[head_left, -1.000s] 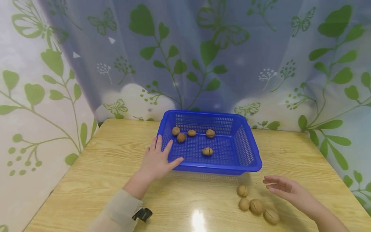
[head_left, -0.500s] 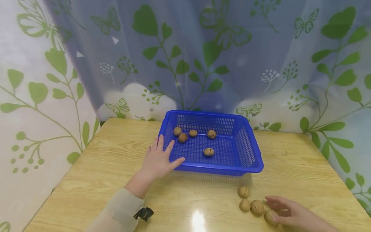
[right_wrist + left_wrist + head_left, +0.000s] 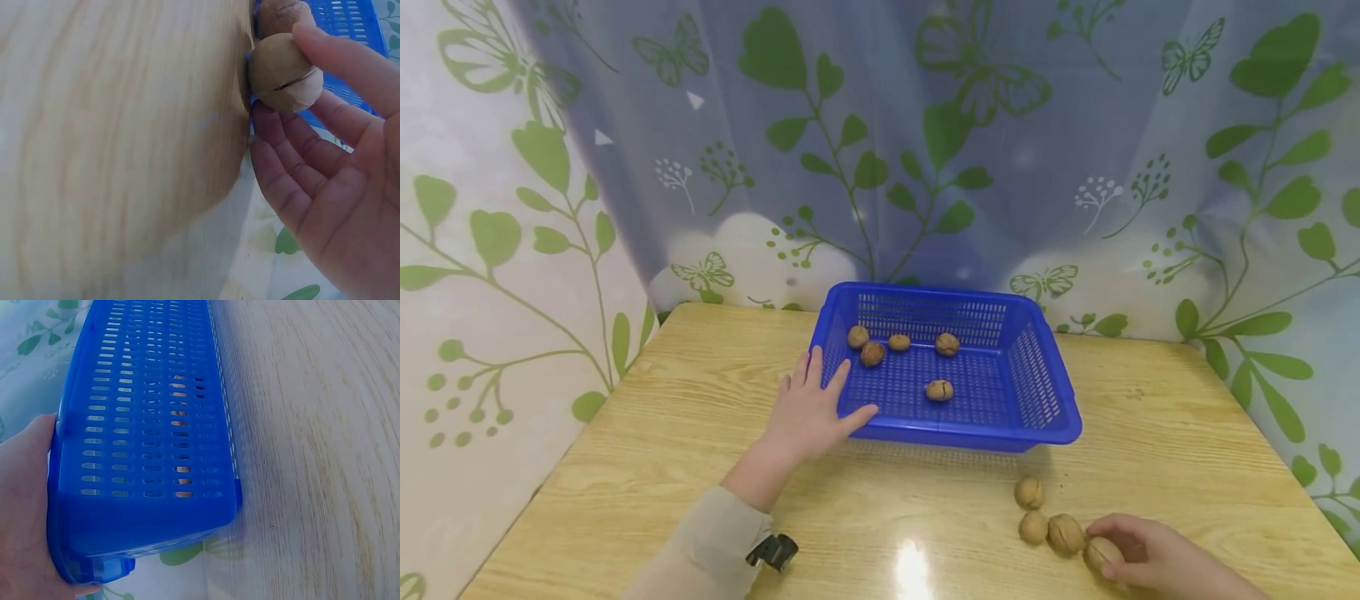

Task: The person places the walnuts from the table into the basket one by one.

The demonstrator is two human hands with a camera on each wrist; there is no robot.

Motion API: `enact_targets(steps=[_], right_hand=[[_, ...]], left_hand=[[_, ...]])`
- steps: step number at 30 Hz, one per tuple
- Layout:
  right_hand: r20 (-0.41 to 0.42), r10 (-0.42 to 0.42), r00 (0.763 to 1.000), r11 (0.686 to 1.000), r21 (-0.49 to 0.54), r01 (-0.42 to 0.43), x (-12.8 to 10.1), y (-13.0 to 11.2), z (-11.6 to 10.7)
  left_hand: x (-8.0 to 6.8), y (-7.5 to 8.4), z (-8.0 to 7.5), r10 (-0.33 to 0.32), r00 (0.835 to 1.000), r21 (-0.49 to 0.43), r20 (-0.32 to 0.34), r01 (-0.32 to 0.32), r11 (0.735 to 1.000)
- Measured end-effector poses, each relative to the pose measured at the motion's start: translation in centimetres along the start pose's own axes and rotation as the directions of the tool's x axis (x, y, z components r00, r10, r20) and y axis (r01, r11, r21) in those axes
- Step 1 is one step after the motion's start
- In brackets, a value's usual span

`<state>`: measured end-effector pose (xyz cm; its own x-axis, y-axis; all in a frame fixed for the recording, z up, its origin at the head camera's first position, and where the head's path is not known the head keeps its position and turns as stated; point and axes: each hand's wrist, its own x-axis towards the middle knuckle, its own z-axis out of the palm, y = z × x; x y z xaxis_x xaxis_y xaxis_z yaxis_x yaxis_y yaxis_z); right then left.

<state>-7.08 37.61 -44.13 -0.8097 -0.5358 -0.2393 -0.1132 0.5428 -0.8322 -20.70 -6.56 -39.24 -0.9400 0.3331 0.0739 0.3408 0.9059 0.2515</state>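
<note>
A blue slotted basket (image 3: pixel 947 433) stands on the wooden table with several walnuts (image 3: pixel 937 390) inside. My left hand (image 3: pixel 811 410) rests flat against its front left corner, fingers straight along the side and thumb along the front rim; the left wrist view shows the palm (image 3: pixel 25 506) against the basket (image 3: pixel 150 425). Near the table's front right my right hand (image 3: pixel 1131 552) pinches a walnut (image 3: pixel 1099 553) that lies on the table. In the right wrist view the thumb and fingers (image 3: pixel 325 144) curl round that walnut (image 3: pixel 284 72).
Three more walnuts (image 3: pixel 1033 527) lie on the table just left of the held one, in front of the basket. A leaf-patterned curtain (image 3: pixel 925 167) hangs behind the table's far edge. Bare wood (image 3: pixel 662 467) lies to the left.
My right hand came down from above the table's right side to the loose walnuts and closed its fingers on the rightmost one. The left hand and basket stayed put.
</note>
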Motion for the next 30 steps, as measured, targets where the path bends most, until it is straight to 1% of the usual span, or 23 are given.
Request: enact_targets(steps=[3,5,7,10,12,13,15,17,19,21,24,28,30], right_hand=[[-0.052,0.05,0.997,0.998,-0.041,-0.052,-0.2,-0.3,0.0],[-0.1,0.03,0.995,0.997,-0.064,-0.036,-0.3,-0.4,-0.1],[-0.159,-0.038,0.987,0.995,-0.1,0.022,-0.3,-0.5,-0.1],[-0.235,-0.152,0.96,0.982,-0.142,0.121,-0.2,-0.7,-0.2],[-0.264,-0.18,0.948,0.98,-0.134,0.149,-0.2,-1.0,-0.3],[-0.28,-0.179,0.943,0.98,-0.137,0.145,-0.3,-1.2,-0.3],[-0.299,-0.143,0.943,0.987,-0.116,0.113,-0.3,-1.7,-0.4],[-0.313,-0.079,0.947,0.994,-0.091,0.053,-0.4,-2.4,-0.5],[-0.328,-0.022,0.944,0.997,-0.076,-0.003,-0.6,-3.0,-0.6],[-0.333,0.018,0.943,0.998,-0.052,-0.037,-0.7,-3.6,-0.8],[-0.374,0.039,0.927,0.998,-0.036,-0.056,-0.8,-4.4,-0.8],[-0.428,0.096,0.899,0.995,0.024,-0.095,-0.8,-5.3,-0.9],[-0.44,0.119,0.89,0.993,0.059,-0.103,-0.7,-5.7,-1.1]], left_hand=[[0.0,0.0,0.0,-0.002,1.0,0.0,0.002,0.002,1.0],[0.0,0.0,0.0,-0.006,1.0,0.005,0.007,0.006,1.0],[0.0,0.1,-0.1,-0.011,1.0,0.009,0.01,0.01,1.0],[0.0,0.1,-0.3,-0.01,1.0,0.003,0.01,0.01,1.0],[0.0,0.1,-0.3,-0.009,1.0,0.003,0.009,0.009,1.0],[0.0,0.1,-0.3,-0.008,1.0,0.002,0.008,0.008,1.0],[0.0,0.1,-0.3,-0.005,1.0,0.003,0.008,0.005,1.0],[0.0,0.2,-0.3,-0.005,1.0,0.006,0.009,0.005,1.0],[0.0,0.2,-0.3,-0.005,1.0,0.008,0.01,0.004,1.0],[0.0,0.2,-0.2,-0.006,1.0,0.012,0.01,0.006,1.0],[0.0,0.2,-0.1,-0.005,1.0,0.014,0.01,0.005,1.0],[0.0,0.2,-0.1,-0.006,1.0,0.011,0.009,0.006,1.0],[0.0,0.2,-0.1,-0.006,1.0,0.011,0.009,0.006,1.0]])
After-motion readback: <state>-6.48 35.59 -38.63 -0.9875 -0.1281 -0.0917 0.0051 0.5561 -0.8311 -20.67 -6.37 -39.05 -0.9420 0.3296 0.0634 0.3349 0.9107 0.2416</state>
